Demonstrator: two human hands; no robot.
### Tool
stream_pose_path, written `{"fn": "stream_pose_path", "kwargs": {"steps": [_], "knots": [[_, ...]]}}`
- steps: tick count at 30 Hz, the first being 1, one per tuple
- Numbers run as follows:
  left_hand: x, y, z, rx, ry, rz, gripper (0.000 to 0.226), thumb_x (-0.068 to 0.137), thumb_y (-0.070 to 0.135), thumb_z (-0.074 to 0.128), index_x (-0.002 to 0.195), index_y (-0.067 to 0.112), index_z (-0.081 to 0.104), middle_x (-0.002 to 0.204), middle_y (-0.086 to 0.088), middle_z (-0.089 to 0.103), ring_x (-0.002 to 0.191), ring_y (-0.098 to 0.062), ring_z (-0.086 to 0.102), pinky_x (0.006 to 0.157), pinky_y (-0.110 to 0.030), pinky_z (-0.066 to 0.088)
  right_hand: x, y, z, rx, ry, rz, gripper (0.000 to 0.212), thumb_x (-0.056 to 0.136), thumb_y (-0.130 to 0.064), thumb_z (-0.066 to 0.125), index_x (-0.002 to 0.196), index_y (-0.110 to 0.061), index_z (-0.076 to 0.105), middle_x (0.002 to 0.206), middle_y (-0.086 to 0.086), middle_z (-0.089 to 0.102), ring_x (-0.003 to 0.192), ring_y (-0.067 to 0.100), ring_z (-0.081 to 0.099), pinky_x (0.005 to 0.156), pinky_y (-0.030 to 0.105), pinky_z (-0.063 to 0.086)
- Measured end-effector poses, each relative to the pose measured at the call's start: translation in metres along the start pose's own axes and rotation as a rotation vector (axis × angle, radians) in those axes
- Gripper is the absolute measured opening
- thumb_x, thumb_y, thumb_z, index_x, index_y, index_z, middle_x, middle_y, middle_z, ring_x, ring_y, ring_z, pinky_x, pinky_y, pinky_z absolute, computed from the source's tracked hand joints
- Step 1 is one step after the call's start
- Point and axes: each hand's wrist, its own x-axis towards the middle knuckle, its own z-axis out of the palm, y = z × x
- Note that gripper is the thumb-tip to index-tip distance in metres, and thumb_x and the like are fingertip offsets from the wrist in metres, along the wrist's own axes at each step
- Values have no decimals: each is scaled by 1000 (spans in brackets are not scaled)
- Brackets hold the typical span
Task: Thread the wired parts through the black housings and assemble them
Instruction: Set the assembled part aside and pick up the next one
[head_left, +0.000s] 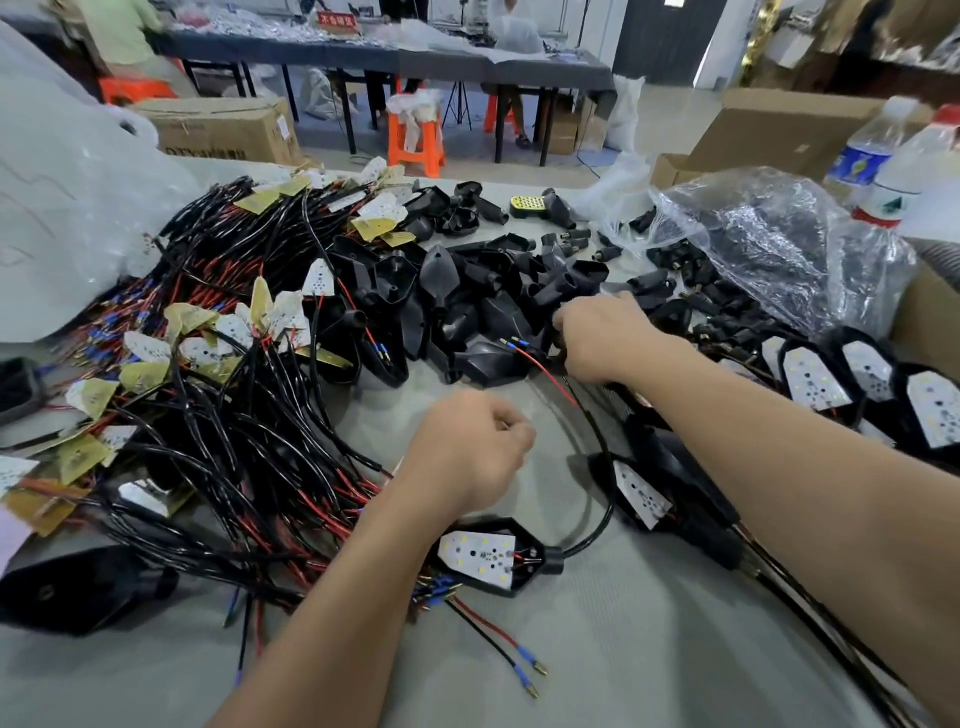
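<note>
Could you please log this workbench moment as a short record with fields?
left hand: fingers curled over the table, nothing visibly held
right hand: reaching into the loose black housings; fingers hidden, grip unclear
assembled unit: LED board seated in a housing, cable leaving its neck, beside the left wrist
wired boards: tangled pile, left
finished units: row, far right
plastic bag: clear, holds small black parts, back right
water bottles: two, back right
</note>
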Motion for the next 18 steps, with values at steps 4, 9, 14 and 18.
{"fn": "stream_pose_path", "kwargs": {"steps": [4,9,14,18], "knots": [[-1,0,-4,15,-13,25,18,92,29,64,77,27,73,65,16,72,75,-5,69,74,-26,54,-15,-3,2,382,76,76,33,80,7,48,100,-18,53,85,4,61,81,28,58,62,34,45],[-3,-2,-5,-53,-57,5,12,91,27,66,84,29,75,69,12,74,72,-3,69,69,-23,51,-23,-12,-5,249,75,75,36,83,6,47,113,-13,49,84,6,52,83,32,48,73,38,38],[-4,-6,-3,-117,-33,13,15,92,26,66,82,34,74,70,17,74,59,2,64,58,-14,48,-35,-3,-29,538,300,129,64,80,14,43,131,-23,54,93,3,65,86,25,59,72,36,50],[-4,8,-3,-716,132,31,20,95,11,68,113,19,74,78,6,77,62,-11,68,61,-24,56,-61,-20,-39,999,414,181,52,77,8,60,112,-30,58,82,-4,72,79,15,69,68,31,57]]}}
